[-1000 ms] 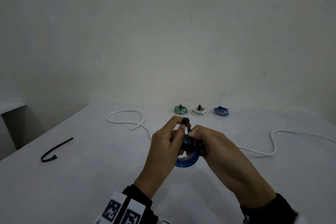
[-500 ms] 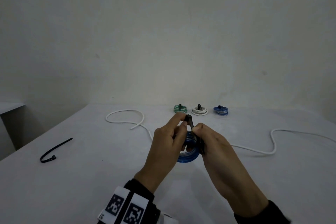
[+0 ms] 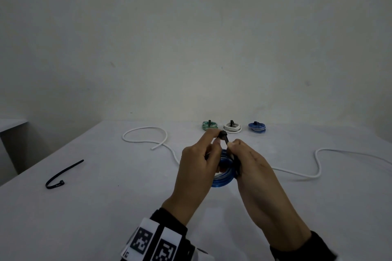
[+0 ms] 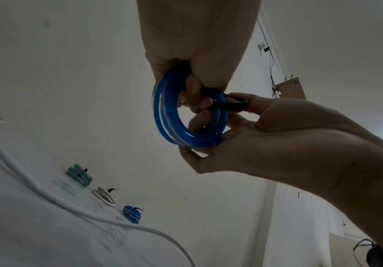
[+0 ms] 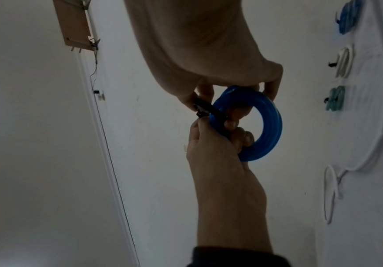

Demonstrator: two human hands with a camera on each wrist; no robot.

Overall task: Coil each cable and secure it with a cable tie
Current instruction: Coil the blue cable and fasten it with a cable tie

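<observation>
Left to right across the white table (image 3: 89, 214) in the head view: a spare black cable tie (image 3: 61, 175) lies loose at the left; an uncoiled white cable (image 3: 146, 136) trails across the middle; the left hand (image 3: 197, 167) and right hand (image 3: 254, 167) meet above the table round a blue cable coil (image 3: 222, 178), held off the surface; three finished coils, green (image 3: 209, 126), white (image 3: 232, 129) and blue (image 3: 257, 127), stand in a row at the back. The left thumb and forefinger pinch the upper end of a black cable tie (image 3: 224, 136), other fingers curled through the coil; the right fingertips pinch the tie lower down, the remaining fingers cupping the coil. Likely risks: if either pinch slackens, the springy loops may fan apart; a tie cinched askew could catch only some turns. The left wrist view alone shows the tie (image 4: 229, 106) wrapped across the coil's (image 4: 170, 115) turns and fingers threaded through the ring; the right wrist view shows the tie (image 5: 205, 108) at the rim, though whether its tail has entered the head cannot be told.
</observation>
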